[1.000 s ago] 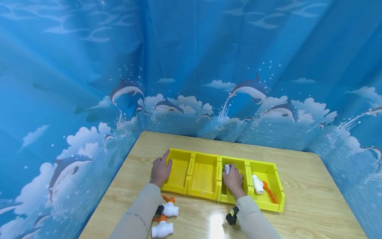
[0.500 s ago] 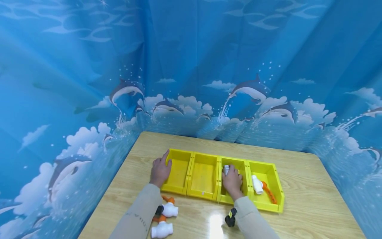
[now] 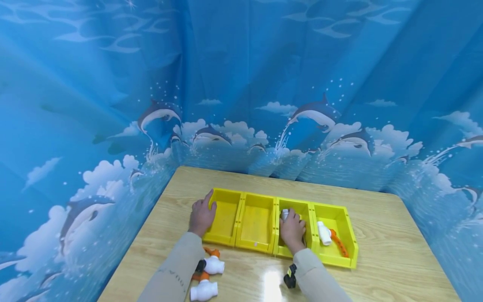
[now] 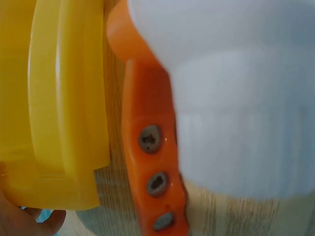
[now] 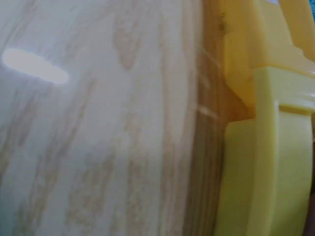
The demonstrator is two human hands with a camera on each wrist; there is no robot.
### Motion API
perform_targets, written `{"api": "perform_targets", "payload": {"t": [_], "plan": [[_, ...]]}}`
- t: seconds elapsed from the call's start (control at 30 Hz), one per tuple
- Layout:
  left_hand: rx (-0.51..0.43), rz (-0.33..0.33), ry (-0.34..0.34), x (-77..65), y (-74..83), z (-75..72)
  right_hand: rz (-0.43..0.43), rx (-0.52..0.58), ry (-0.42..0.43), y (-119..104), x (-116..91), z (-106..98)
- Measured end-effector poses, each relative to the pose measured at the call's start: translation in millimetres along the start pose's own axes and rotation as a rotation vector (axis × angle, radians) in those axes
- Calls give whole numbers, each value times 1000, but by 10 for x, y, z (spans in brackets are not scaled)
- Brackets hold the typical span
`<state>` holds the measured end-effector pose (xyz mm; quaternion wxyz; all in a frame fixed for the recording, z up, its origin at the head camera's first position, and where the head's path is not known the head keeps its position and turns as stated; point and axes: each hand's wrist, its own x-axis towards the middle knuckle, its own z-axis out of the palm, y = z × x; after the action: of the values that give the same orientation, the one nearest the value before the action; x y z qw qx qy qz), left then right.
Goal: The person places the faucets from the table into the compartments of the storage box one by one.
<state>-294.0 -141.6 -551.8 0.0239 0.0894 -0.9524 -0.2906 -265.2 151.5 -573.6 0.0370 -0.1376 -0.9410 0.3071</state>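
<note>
In the head view my right hand [image 3: 292, 230] reaches into the third yellow bin from the left and grips a silver metal fitting [image 3: 285, 213]. Only the fitting's far end shows; the palm and fingers cover the rest. My left hand [image 3: 201, 214] rests on the left wall of the leftmost yellow bin [image 3: 224, 239], with the index finger extended along it. Some fingertips [image 4: 53, 222] show beyond the bin's edge in the left wrist view. A white ball valve [image 3: 324, 233] with an orange handle lies in the rightmost bin.
Two more white ball valves [image 3: 204, 290] with orange handles lie on the wooden table [image 3: 396, 243] by the left forearm; one fills the left wrist view. The second bin [image 3: 258, 223] stands between the hands. A blue dolphin-print curtain [image 3: 241, 84] surrounds the table.
My right hand stays in the third bin with the fitting, its wrist shifting slightly left. My left hand holds its place on the bin wall. The head view drifts very slightly.
</note>
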Motion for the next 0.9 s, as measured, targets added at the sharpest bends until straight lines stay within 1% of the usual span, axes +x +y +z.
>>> {"api": "perform_targets", "payload": {"t": [0.23, 0.57, 0.73, 0.9], "plan": [[2, -5, -5, 7, 6, 2, -23, -35, 39, 17, -11, 36], [1, 5, -1, 16, 0, 12, -33, -49, 21, 29, -10, 44], [-5, 9, 2, 15, 0, 11, -35, -60, 26, 35, 4, 62], [-2, 14, 1, 0, -2, 1, -57, -78, 29, 25, -7, 74]]}}
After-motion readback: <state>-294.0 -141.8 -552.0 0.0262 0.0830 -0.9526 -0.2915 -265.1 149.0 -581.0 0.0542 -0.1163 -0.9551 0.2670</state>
